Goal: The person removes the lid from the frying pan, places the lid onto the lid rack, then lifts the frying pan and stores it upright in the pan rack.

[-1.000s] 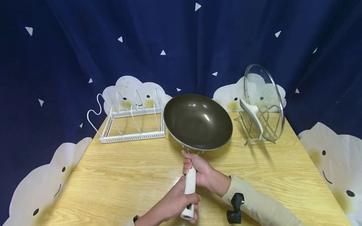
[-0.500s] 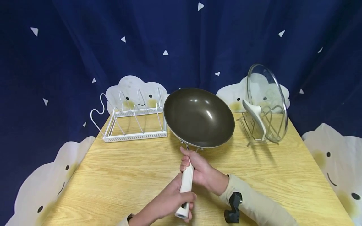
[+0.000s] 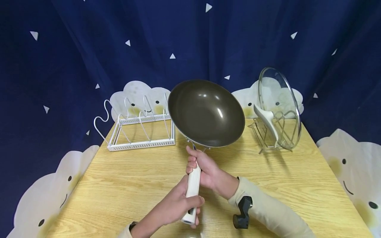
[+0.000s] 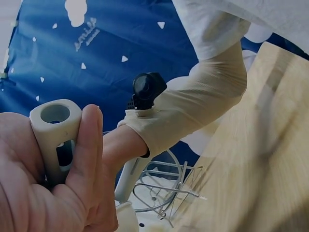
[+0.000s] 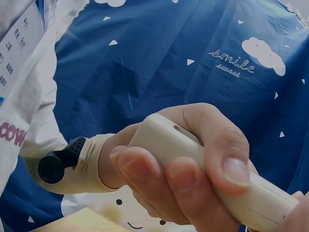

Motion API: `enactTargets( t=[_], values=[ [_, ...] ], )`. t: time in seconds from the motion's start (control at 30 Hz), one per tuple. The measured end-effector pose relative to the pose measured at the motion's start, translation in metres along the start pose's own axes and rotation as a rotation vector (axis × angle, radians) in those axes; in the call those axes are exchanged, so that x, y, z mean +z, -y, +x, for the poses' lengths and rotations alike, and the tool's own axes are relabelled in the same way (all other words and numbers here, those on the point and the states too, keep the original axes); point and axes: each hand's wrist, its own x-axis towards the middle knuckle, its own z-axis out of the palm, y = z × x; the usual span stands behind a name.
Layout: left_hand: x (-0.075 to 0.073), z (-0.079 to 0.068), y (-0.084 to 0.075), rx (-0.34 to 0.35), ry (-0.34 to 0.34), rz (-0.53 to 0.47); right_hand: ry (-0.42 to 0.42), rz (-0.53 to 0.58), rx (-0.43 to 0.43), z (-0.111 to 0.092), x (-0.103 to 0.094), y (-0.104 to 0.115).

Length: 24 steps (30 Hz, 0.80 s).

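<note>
A deep, dark-lined frying pan (image 3: 205,114) is held up over the table, its bowl tilted toward me and its white handle (image 3: 193,183) pointing back. My right hand (image 3: 206,168) grips the handle close to the pan, thumb along the top. Nearer the end, my left hand (image 3: 178,203) is wrapped round the same handle with its thumb across it. In the left wrist view the hollow handle end (image 4: 57,118) pokes out of the left palm. The right wrist view shows the left fingers (image 5: 186,176) curled round the handle.
Left of the pan stands a white wire rack (image 3: 141,143) with upright loops. To the right, a glass lid (image 3: 281,109) with a white handle leans upright in a metal wire stand (image 3: 263,135). Dark blue curtain (image 3: 190,39) hangs behind the wooden table (image 3: 125,178).
Both hands have lifted the pan higher and slightly left, and it tilts more toward me. The grip on the handle stays the same. The rack and lid stay in place.
</note>
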Motion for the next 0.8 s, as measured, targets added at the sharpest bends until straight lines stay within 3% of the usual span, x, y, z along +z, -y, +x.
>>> enactTargets(
  t=[0.37, 0.67, 0.8],
  values=[
    [-0.004, -0.003, -0.014, 0.007, -0.035, 0.127, 0.063, 0.036, 0.012, 0.001, 0.009, 0.008],
    [-0.008, -0.005, -0.028, 0.018, -0.072, 0.204, 0.174, 0.071, 0.014, 0.004, 0.022, 0.017],
    [-0.010, -0.007, -0.033, 0.021, -0.113, 0.281, 0.226, 0.067, 0.013, 0.007, 0.028, 0.020]
  ],
)
